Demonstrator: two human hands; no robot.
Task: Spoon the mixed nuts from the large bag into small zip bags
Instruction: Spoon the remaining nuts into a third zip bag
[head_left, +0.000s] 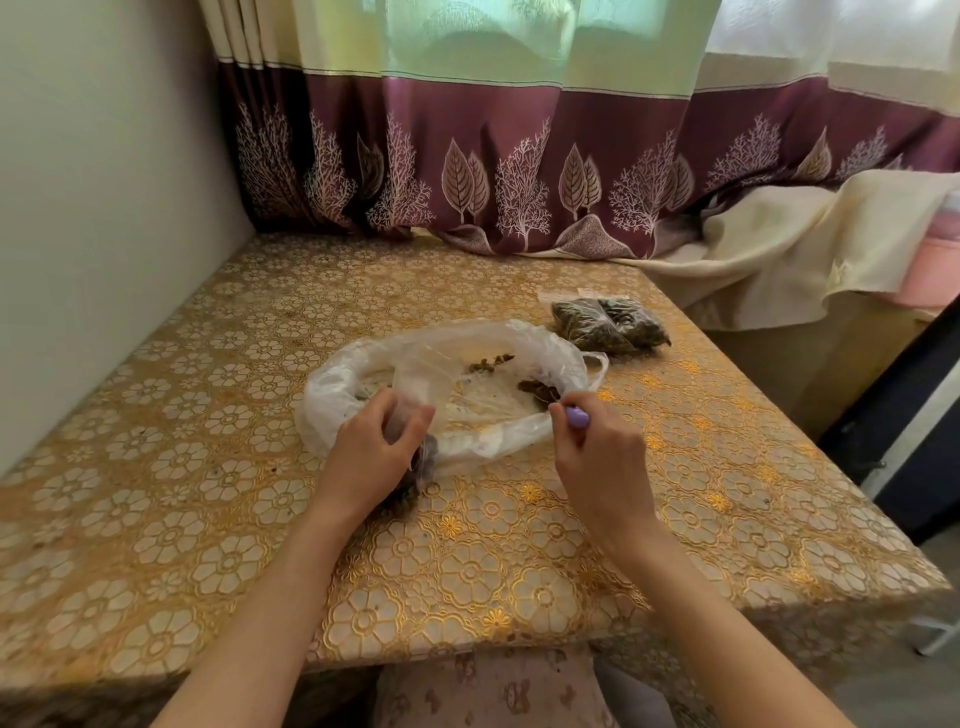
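Few nuts (537, 387) remain in the large bag (447, 384) mid-table. My left hand (374, 447) pinches the zip bag (415, 410) open; my right hand (597, 447) grips the spoon (575, 415). Risk: the limp mouth folds shut, spilling nuts onto the table (467, 561).

- large bag (540, 358), frame centre — thin clear plastic film, crinkled, faintly glossy
- table cover (218, 519) — shiny gold flower-patterned sheet, embossed look
- spoon handle (576, 417) — smooth lilac plastic
- curtain (519, 135), top — woven cloth, slight sheen
- cream cloth (769, 249), right — soft, matt
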